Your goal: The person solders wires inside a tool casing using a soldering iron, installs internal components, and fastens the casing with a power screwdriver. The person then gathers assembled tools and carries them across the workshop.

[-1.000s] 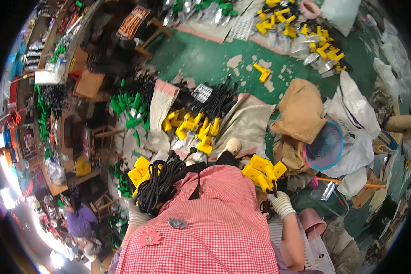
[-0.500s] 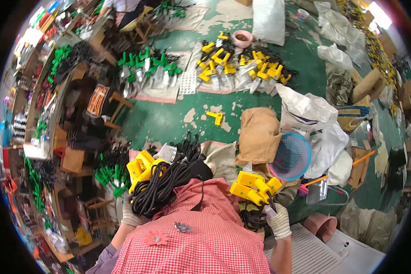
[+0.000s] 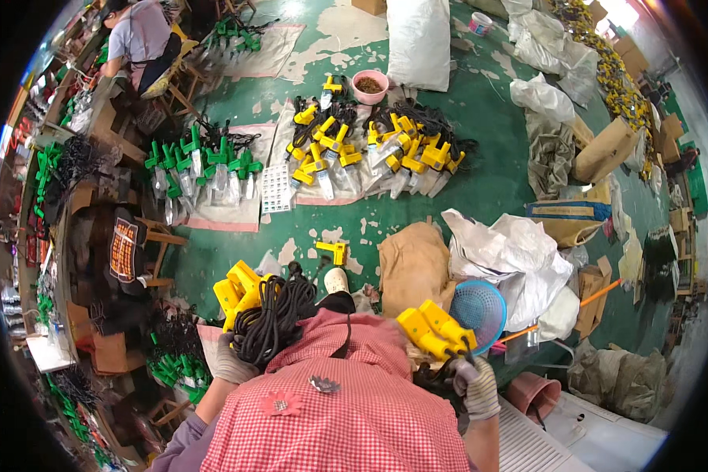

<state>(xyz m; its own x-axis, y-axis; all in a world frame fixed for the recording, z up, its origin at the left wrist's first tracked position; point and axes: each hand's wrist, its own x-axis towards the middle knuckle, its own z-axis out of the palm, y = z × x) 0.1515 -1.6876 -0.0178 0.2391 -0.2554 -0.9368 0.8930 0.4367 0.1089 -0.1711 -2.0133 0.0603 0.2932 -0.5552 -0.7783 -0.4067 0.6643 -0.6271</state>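
**Two bundles of yellow plugs and black cord, one per gloved hand**

Left hand [image 3: 230, 363], in a grey knit glove, closed around a thick coil of black cord [image 3: 275, 318] at the near left, just above the red checked shirt [image 3: 354, 417]. Coil looped many times over, glossy, bulging well past the fist. Blocky yellow plugs [image 3: 240, 289] jutting from its far-left side, several stacked together, square-edged and bright.

Right hand [image 3: 478, 385], in a pale knit glove, clenched on a second bundle [image 3: 436, 332] at the near right: three or four yellow blocks fanned up and to the left, dark cord trailing beneath against the shirt. Exact grip under the blocks hidden.

Between the two bundles, a white shoe tip [image 3: 336, 279] on the green floor [image 3: 495, 181]. A lone yellow plug [image 3: 334, 250] lying just beyond the shoe. Right of the second bundle, a blue mesh basket [image 3: 480, 307], tilted, beside white sacks [image 3: 511, 252] and a brown bag [image 3: 413, 263].

Farther off, rows of yellow-plug pieces [image 3: 370, 145] laid out on a pale mat, with green ones [image 3: 204, 161] to their left and a pink bowl [image 3: 370, 85] at the far edge. At the far left, another person [image 3: 138, 35] seated.
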